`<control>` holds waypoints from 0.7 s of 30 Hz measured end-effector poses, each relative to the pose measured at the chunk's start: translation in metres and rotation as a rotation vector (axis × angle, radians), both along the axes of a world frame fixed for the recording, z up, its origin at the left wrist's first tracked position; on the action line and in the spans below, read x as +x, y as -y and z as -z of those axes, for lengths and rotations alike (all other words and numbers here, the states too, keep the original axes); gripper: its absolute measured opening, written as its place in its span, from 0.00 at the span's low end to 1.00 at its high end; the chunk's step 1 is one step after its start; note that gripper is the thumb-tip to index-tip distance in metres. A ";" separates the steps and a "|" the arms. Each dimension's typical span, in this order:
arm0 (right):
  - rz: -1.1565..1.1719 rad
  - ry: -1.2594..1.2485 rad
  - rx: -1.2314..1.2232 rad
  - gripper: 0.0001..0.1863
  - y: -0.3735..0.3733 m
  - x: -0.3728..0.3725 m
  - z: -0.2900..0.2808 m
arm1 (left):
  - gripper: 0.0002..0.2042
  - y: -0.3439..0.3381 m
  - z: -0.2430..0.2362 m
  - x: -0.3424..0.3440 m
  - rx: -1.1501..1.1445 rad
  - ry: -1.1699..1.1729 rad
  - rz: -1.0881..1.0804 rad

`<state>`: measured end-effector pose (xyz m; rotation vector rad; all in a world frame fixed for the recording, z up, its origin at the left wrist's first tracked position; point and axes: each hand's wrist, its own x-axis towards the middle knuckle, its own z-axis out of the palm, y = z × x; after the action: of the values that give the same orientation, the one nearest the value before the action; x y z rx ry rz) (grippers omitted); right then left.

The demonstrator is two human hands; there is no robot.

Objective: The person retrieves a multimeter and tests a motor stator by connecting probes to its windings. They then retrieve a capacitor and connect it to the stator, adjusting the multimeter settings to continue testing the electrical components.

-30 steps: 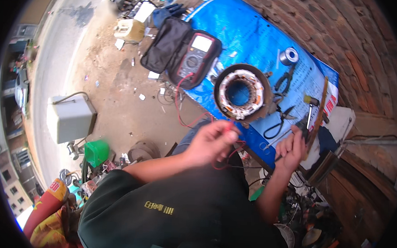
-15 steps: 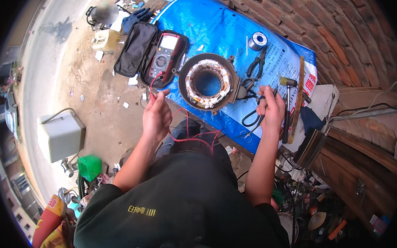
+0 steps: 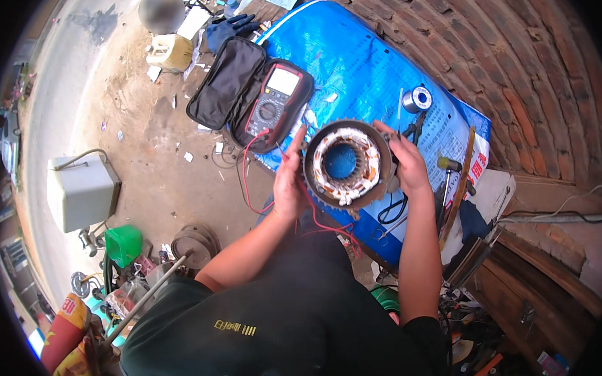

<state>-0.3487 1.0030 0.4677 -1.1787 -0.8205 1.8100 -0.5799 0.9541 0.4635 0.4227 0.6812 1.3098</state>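
Observation:
My left hand (image 3: 290, 177) is closed round a red test lead (image 3: 280, 153), beside the left rim of a motor stator (image 3: 325, 135) with white-laced windings. My right hand (image 3: 404, 159) grips the stator's right side; black and metal probe bits near its fingertips are too small to make out. A multimeter (image 3: 269, 107) in an open black case (image 3: 218, 85) lies behind my left hand on the blue sheet (image 3: 345, 54). A solder spool (image 3: 416, 99), pliers (image 3: 416, 128), scissors (image 3: 380, 233) and a hammer (image 3: 449, 165) lie round the stator.
A brick wall (image 3: 524, 84) runs along the right, above a wooden cabinet (image 3: 527, 295). On the ground at left are a white metal box (image 3: 79, 190), yellow jerrycan (image 3: 166, 51), green container (image 3: 122, 243) and round metal part (image 3: 196, 240). Cluttered tools surround my body.
Both my hands have come in to the stator's sides, the left moving rightward. The right now holds the stator's rim, which sits lower and further right in view, as the camera has shifted.

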 end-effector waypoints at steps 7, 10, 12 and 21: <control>-0.020 -0.055 0.048 0.25 0.005 -0.004 -0.002 | 0.31 -0.001 0.010 0.008 -0.124 -0.125 -0.098; 0.089 -0.035 0.021 0.26 0.008 -0.010 -0.008 | 0.30 -0.008 0.014 -0.002 -0.187 -0.038 -0.028; 0.169 -0.019 0.066 0.27 0.022 -0.014 -0.008 | 0.27 -0.017 0.013 -0.009 -0.194 -0.039 0.011; 0.896 -0.062 0.217 0.31 0.067 -0.094 -0.005 | 0.22 -0.160 -0.027 -0.015 -0.242 -0.002 0.840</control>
<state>-0.4428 0.9355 0.4731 -1.0893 -0.3348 0.9845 -0.5953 1.1142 0.4901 0.4419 0.5588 0.4275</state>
